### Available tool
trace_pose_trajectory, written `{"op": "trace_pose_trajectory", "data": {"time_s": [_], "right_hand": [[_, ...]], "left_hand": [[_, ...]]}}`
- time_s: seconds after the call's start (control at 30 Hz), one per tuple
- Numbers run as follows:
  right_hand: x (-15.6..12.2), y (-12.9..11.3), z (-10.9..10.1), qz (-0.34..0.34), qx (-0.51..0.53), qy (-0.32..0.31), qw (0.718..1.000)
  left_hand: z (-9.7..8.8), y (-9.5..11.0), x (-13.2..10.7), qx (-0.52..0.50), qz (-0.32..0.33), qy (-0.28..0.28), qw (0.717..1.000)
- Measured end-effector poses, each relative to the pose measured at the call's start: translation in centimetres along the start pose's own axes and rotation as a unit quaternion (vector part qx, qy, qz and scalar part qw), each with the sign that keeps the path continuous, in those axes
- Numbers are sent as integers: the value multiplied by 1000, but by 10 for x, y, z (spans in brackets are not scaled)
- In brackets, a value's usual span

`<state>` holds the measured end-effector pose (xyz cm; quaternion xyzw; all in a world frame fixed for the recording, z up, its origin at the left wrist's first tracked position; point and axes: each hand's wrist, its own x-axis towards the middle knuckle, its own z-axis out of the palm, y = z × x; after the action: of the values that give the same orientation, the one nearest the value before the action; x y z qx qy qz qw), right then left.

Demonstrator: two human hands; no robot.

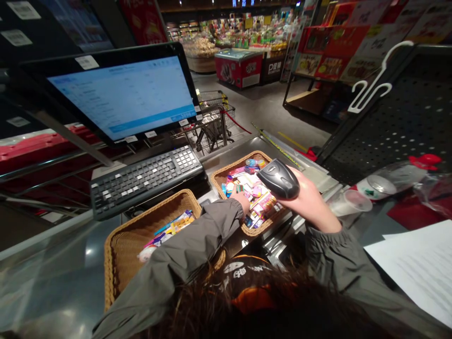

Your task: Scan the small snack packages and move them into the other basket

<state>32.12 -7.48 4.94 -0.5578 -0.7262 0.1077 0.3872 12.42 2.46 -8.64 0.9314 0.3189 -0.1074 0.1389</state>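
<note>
My right hand (307, 195) is closed round a black barcode scanner (278, 179), held over the right side of a wicker basket (216, 176). Small, brightly coloured packaged goods (263, 205) fill this basket. Across the counter my left arm reaches, and my left hand (241, 197) is down among the packages at the basket's left side. Its fingers look drawn together at a small green-and-dark item (239, 188), too small to name. To the left, under my left forearm, stands a second wicker basket (118, 249) with several slim colourful packages (173, 227) in it.
A monitor (123, 94) and a black keyboard (146, 181) stand at the left. On the right are plastic cups (353, 201), printed sheets (416, 268) and a black perforated panel (399, 113) with a white hanger (374, 84). Beyond the metal counter is a shopping cart (213, 117).
</note>
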Motion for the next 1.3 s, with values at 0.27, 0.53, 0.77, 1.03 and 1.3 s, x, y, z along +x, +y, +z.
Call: {"op": "trace_pose_trajectory", "data": {"time_s": [0.27, 0.53, 0.77, 1.03, 1.3], "right_hand": [[-4, -13, -2, -25, -17, 29, 999], [-8, -29, 2, -42, -18, 54, 997], [-3, -65, 25, -139, 1, -26, 990], [12, -128, 51, -258, -9, -103, 961], [9, -168, 71, -298, -7, -136, 945]], "left_hand": [[-69, -6, -46, 34, 19, 81, 996], [-122, -42, -154, 104, 39, 319, 941], [-117, -51, -227, 102, -74, 449, 884], [-124, -52, -288, 98, -163, 536, 822], [-115, -50, -335, 151, -207, 542, 800]]}}
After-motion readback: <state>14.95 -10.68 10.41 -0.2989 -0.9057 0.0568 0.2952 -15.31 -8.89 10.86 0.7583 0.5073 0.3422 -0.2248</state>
